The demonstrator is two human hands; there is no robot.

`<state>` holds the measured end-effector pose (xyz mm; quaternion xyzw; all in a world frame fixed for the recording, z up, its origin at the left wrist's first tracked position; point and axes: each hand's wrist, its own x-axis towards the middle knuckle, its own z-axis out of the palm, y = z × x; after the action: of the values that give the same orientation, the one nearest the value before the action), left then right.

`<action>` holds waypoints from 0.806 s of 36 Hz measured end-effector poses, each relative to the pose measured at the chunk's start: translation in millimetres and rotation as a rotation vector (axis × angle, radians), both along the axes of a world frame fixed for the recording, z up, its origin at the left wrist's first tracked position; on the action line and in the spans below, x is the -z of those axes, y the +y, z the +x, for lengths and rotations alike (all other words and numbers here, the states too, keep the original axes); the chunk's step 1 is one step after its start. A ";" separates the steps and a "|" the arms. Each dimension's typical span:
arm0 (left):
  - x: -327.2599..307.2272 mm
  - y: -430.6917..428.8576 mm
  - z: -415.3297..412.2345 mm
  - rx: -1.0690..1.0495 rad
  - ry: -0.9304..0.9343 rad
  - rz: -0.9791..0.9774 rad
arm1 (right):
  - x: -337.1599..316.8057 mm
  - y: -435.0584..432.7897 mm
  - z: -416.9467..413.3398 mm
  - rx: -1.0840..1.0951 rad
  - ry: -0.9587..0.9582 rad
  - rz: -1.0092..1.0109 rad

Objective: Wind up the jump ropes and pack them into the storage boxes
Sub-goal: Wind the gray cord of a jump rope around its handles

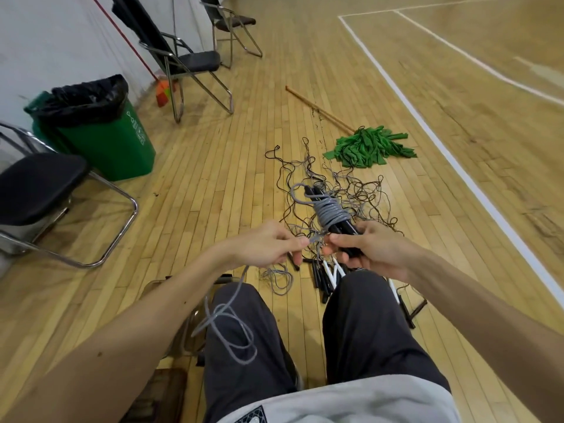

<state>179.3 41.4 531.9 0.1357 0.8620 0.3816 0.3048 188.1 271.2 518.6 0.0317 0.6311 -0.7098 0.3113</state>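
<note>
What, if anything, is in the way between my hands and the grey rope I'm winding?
Nothing visible. Your left hand pinches the grey rope, and your right hand grips its black handles. The loose tail lies looped on your left thigh, apart from the tangled ropes on the floor.
</note>
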 end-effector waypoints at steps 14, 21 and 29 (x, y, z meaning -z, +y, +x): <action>1.1 10.3 11.2 -0.060 -0.035 -0.030 | 20.8 -7.3 -7.0 0.090 0.125 0.125; 1.7 10.8 15.5 -0.065 -0.040 -0.079 | 34.5 -7.2 -13.3 0.112 0.272 0.338; -6.1 6.6 23.0 0.102 0.139 -0.344 | 52.6 13.8 -19.0 0.161 0.304 0.574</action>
<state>202.4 48.0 538.0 0.1513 0.9254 0.2025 0.2823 169.1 285.0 466.0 0.0619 0.8399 -0.5221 0.1349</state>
